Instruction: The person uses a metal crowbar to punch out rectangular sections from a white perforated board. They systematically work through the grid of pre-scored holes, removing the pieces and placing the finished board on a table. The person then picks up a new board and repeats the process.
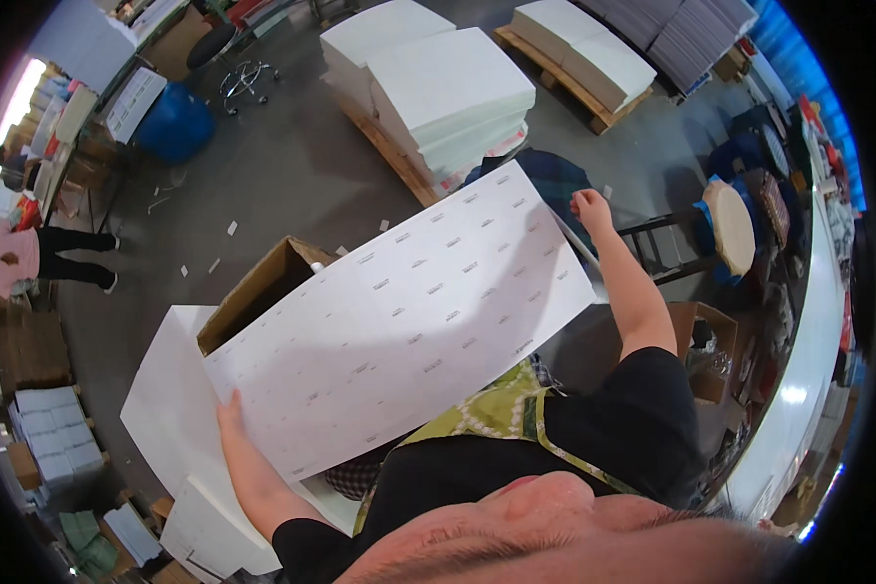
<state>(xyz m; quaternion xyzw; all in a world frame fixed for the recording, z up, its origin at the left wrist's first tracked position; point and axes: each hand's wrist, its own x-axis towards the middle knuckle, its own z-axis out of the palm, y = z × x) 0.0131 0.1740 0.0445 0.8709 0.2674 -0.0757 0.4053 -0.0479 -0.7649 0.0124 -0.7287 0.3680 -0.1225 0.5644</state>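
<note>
A large white printed sheet point(399, 321) with rows of small dark marks lies slanted in front of my body, its right end higher in the picture. My left hand point(230, 414) grips its left edge, with part of the fingers hidden. Past the sheet's far right corner, my right hand point(592, 209) is raised with curled fingers, apart from the sheet; whether anything small is in them I cannot make out. Behind the sheet's far edge shows an open cardboard box point(260, 292), with a small white round-ended piece point(317, 268) by its rim.
At the left, larger white sheets point(165, 389) extend beneath the printed one. White paper stacks point(448, 88) stand on a pallet ahead. A round-topped stool point(728, 226) and a cardboard carton point(711, 350) are at my right. A person in pink point(18, 258) stands far left.
</note>
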